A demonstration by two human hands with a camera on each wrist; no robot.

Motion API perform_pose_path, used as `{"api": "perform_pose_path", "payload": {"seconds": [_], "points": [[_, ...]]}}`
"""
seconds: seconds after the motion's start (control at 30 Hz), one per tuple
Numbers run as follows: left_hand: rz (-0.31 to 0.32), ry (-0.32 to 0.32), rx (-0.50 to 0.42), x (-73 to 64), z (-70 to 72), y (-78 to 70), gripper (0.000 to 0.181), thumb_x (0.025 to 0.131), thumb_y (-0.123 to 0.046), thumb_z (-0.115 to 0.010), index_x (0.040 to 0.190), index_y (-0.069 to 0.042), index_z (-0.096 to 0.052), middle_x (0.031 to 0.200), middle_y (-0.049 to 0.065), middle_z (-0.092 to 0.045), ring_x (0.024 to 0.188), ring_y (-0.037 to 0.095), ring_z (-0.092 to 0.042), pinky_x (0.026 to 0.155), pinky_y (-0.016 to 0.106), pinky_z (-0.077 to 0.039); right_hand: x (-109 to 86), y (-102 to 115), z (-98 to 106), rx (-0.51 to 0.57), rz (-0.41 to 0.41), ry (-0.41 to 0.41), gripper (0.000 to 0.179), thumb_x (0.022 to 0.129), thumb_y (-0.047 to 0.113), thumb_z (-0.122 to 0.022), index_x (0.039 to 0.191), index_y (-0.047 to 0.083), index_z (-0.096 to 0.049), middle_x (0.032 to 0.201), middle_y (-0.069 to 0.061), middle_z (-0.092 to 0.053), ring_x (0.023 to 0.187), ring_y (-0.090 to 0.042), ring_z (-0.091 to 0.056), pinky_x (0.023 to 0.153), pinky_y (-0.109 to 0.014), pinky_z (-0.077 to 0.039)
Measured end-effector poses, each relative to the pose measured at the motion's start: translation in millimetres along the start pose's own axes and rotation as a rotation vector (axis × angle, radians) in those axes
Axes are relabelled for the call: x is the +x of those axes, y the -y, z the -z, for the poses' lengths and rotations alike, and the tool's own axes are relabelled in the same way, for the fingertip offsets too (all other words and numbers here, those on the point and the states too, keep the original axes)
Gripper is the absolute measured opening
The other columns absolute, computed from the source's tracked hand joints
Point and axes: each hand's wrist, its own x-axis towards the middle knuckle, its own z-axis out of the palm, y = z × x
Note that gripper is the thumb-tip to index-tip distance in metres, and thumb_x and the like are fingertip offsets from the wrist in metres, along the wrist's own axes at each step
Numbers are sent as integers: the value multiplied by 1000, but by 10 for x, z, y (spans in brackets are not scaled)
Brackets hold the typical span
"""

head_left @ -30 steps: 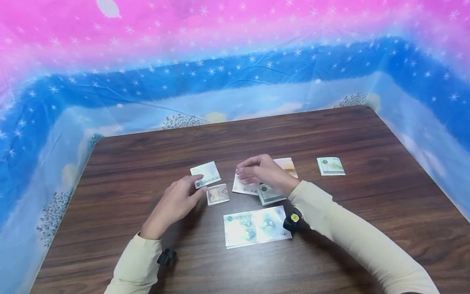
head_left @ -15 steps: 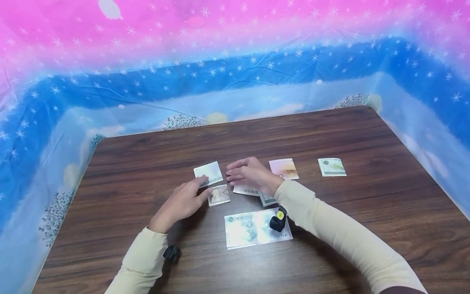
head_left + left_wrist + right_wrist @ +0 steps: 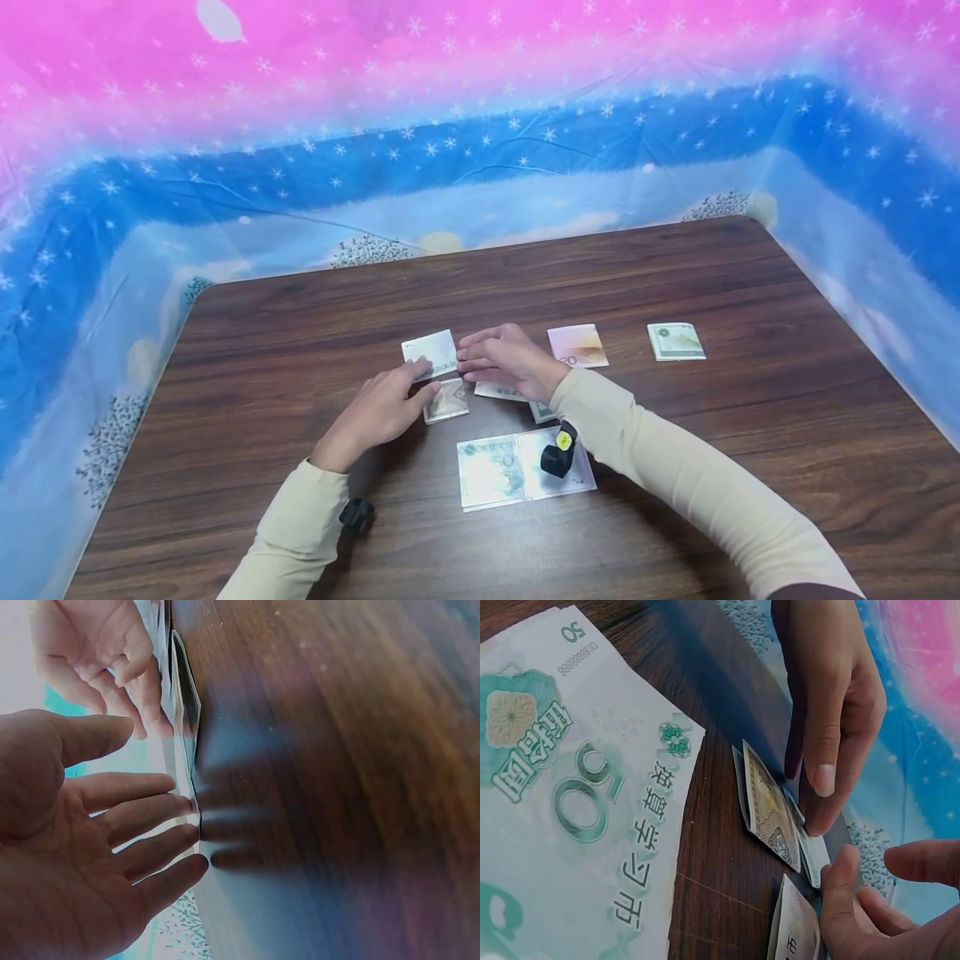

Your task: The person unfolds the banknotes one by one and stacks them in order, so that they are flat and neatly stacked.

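Note:
Fingertips of my left hand point(image 3: 378, 408) rest on the near left part of a folded pale play banknote point(image 3: 431, 347), the fingers straight. My right hand point(image 3: 506, 362) has its fingertips at that note's right edge, loosely bent and gripping nothing. Just below, by the left thumb, lies a folded brown banknote point(image 3: 447, 402), also seen standing slightly ajar in the right wrist view. Partly covered by the right hand are a folded whitish note point(image 3: 497, 390) and a folded green note point(image 3: 542, 412). Both palms face the left wrist camera, left hand point(image 3: 105, 832) nearer.
A spread green 50 banknote point(image 3: 489, 479), with at least one sheet under it, lies nearer the body. Farther right are a folded 20 note point(image 3: 577, 342) and a folded green-edged note point(image 3: 677, 342). Everything lies on a dark wooden table point(image 3: 300, 325) before a patterned cloth point(image 3: 450, 150).
My right hand has moved left, from above the whitish note to the pale note's right edge. The left hand has shifted slightly right onto the pale note, which slid slightly right.

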Motion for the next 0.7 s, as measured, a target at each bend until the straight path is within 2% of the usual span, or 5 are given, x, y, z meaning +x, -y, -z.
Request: {"api": "perform_pose_path", "payload": {"seconds": [0.23,0.57,0.7], "points": [[11,-3,-5,10,-15,-16,50,106,-26,-53,147,3,-48,151,23,-46,138,39,-45,110,59,-39,8,20,-11,-4,21,-40,36,95,-6,-60,130,-12,-56,128,-26,-64,105,-27,-67,91,-34,-58],[-10,-4,-28,-2,-34,-93,50,106,-26,-54,147,2,-48,150,22,-47,138,36,-46,110,56,-41,49,0,-1,107,39,-77,39,91,-11,-64,129,-15,-55,108,-18,-63,87,-20,-69,89,-34,-58],[-17,-6,-48,-11,-34,-143,50,106,-26,-54,146,3,-49,151,22,-46,141,37,-42,113,56,-36,58,-14,14,79,56,-98,39,89,-11,-68,126,-14,-55,101,-17,-64,78,-18,-70,82,-32,-60]]}}
